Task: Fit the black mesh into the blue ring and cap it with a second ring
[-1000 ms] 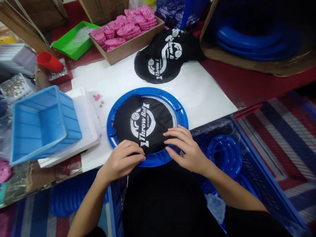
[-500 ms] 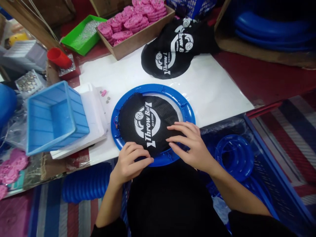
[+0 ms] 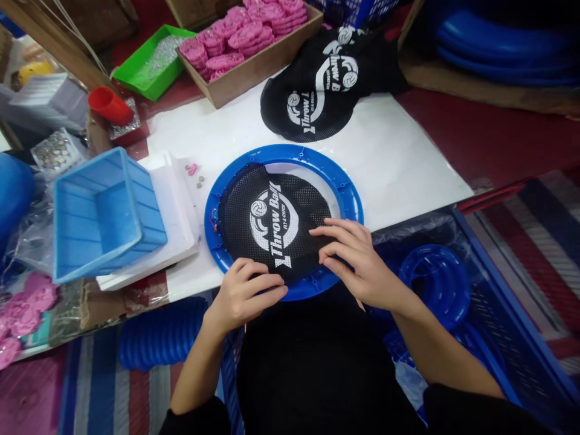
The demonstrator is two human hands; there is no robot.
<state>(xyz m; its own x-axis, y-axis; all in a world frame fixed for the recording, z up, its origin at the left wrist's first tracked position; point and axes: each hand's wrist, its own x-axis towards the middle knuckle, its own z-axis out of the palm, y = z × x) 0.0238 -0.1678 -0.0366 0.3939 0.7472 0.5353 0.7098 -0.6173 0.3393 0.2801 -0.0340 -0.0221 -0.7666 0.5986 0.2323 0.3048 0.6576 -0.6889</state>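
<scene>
A blue plastic ring lies on white paper at the table's near edge. Black mesh fabric printed "Throw Ball" covers much of its opening, leaving a gap along the far right. With curled fingers my left hand grips the fabric's near edge at the front rim. My right hand pinches the mesh at the right side between thumb and index finger, the other fingers stretched across it. Small coloured wires show at the ring's left. The fingertips of my left hand are partly hidden.
More printed black mesh pieces lie beyond the ring. A blue bin stands left, near a green tray and a cardboard box of pink parts. Below the table edge, a blue crate holds blue rings.
The right thumb and index finger have closed together on the mesh. The ring's far side has risen slightly in view, while the left hand keeps nearly the same place.
</scene>
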